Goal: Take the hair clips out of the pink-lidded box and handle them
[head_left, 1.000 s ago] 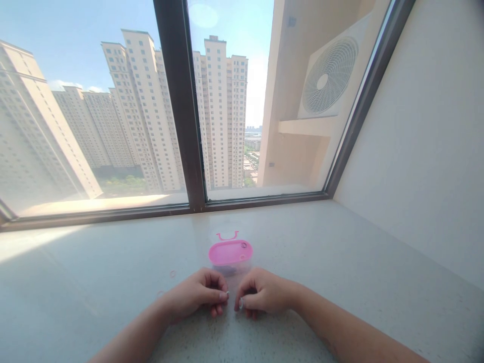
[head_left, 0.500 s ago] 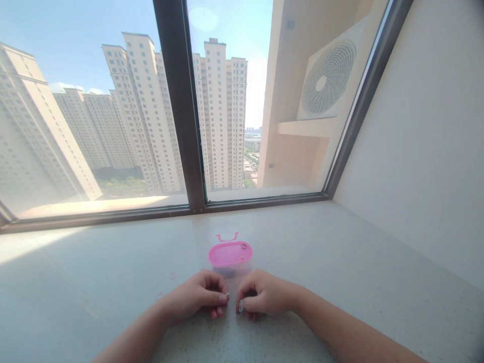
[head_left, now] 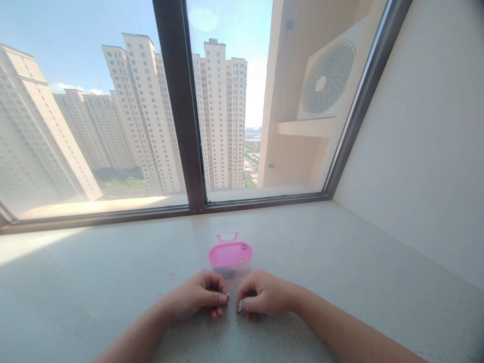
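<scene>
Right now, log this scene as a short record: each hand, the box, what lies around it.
left hand: pinching a small pale piece, mostly hidden
right hand: pinching a small white ring
box: pink lid, just beyond the hands
on lid: small dark ring near its right end
beyond box: curved pink strip
left of box: faint pink ring

there are two hands [head_left: 207,295] [head_left: 264,293], two white pieces [head_left: 228,295] [head_left: 240,306], one box [head_left: 227,255], one handle [head_left: 227,240]

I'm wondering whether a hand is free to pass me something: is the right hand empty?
No, the right hand holds a small whitish ring pinched in its fingers.
</scene>
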The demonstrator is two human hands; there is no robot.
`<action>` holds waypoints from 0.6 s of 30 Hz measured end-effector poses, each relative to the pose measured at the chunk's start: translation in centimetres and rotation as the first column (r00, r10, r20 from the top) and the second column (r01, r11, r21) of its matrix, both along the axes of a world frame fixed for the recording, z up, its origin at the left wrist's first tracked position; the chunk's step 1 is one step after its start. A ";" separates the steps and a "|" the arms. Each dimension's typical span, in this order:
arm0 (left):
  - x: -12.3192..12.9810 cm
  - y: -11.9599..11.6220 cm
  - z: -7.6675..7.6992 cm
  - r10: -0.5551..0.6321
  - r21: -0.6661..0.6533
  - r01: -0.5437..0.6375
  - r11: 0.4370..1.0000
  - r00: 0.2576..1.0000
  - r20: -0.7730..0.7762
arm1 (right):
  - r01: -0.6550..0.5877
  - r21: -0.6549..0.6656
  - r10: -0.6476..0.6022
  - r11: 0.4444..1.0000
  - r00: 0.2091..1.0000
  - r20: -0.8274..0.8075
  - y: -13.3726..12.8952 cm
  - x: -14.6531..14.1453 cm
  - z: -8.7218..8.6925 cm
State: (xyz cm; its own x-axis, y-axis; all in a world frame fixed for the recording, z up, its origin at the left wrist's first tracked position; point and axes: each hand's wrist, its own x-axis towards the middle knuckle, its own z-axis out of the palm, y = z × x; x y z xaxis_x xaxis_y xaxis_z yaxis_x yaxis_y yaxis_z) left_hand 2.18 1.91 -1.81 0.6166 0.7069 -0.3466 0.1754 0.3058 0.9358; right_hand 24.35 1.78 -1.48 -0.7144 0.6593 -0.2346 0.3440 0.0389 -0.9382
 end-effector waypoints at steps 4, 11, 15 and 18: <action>0.0 0.0 -0.1 -0.001 0.000 0.001 1.000 1.000 0.012 | -0.006 0.013 0.006 1.000 1.000 0.005 0.0 0.0 0.1; 0.0 0.0 0.1 -0.004 -0.004 0.004 1.000 1.000 -0.001 | -0.014 0.014 0.014 1.000 1.000 0.015 0.0 0.0 0.0; 0.0 0.0 0.1 -0.003 0.008 0.003 1.000 1.000 0.000 | -0.013 0.018 0.013 1.000 1.000 0.012 0.0 0.0 0.1; 0.0 0.0 0.0 -0.006 0.018 0.006 1.000 1.000 0.001 | -0.011 0.022 0.011 1.000 1.000 0.013 0.0 0.0 0.1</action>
State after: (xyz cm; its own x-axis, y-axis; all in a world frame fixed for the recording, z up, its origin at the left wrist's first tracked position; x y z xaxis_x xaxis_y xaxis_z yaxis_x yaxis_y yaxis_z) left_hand 2.15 1.94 -1.80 0.6210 0.7094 -0.3332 0.1757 0.2883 0.9413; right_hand 24.32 1.78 -1.42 -0.7184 0.6567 -0.2294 0.3556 0.0632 -0.9325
